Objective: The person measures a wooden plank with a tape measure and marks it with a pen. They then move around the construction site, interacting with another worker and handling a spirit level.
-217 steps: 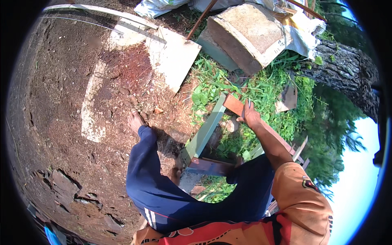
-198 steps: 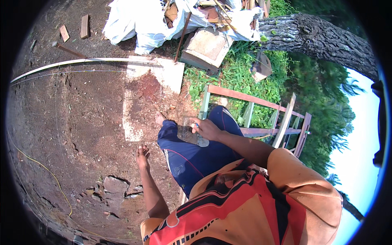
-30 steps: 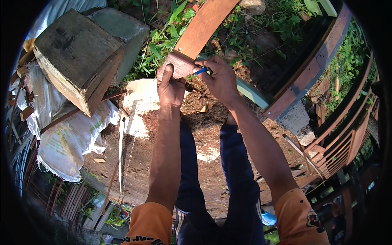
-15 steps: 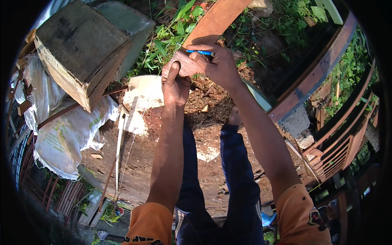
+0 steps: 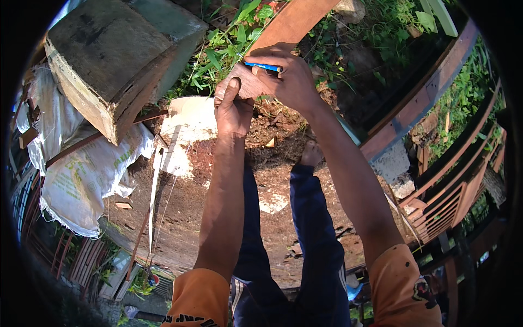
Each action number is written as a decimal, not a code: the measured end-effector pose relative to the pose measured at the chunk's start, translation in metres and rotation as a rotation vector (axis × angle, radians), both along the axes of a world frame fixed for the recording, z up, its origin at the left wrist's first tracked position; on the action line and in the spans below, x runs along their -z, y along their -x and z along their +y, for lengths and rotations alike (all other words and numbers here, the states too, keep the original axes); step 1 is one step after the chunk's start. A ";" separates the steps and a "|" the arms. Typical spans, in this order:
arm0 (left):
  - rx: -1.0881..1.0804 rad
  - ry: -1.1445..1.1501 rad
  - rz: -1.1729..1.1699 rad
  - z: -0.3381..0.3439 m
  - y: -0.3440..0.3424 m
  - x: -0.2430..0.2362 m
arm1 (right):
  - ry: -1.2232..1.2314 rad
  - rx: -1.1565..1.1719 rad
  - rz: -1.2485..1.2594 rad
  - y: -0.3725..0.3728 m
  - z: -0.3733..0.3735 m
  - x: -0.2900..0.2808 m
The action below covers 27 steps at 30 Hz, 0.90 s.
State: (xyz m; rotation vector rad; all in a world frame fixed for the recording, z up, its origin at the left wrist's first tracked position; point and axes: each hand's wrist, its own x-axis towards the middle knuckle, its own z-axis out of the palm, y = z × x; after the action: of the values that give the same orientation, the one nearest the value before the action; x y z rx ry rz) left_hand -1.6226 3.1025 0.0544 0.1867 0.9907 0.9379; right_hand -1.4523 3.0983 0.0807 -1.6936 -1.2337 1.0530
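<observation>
We find both bare hands at work on one small wooden board [image 5: 250, 82], which lies against the near end of a longer brown plank [image 5: 297, 24]. The left hand [image 5: 233, 111] grips the board at its left edge: its thumb presses on the upper face, and its fingers are folded beneath, their tips largely hidden. The right hand [image 5: 294, 82] is at the opposite edge, its fingers closed on a blue pen [image 5: 264, 66]. We note that the pen lies nearly flat across the seam between board and plank; whether its tip touches the wood we cannot tell, nor can we make out a line.

In our judgement, the step in hand is marking, with the left hand holding the board in register and the right hand guiding the pen. The next move calls for a firm left thumb, the board flush with the plank end, and light pressure from the pen. A slip of the board would, we consider, spoil the mark.

Beyond the hands, the plank runs away from its near end, with green plants [image 5: 239, 35] along its left edge. On the ground lie a wood chip [image 5: 271, 142] and a pale sheet [image 5: 188, 117]. To the left we record a large weathered block [image 5: 109, 49] and a white sack [image 5: 81, 182]; to the right, a painted beam [image 5: 419, 101].
</observation>
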 end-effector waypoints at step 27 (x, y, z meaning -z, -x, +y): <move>-0.247 0.461 0.011 -0.147 0.128 -0.263 | 0.737 0.147 -0.094 -0.060 -0.392 -0.194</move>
State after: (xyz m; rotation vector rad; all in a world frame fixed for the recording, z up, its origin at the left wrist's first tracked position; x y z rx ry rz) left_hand -1.7508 2.9558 0.3175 -0.3241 1.2317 0.9046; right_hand -1.3926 2.7058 0.2746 -2.3618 -0.7900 1.4558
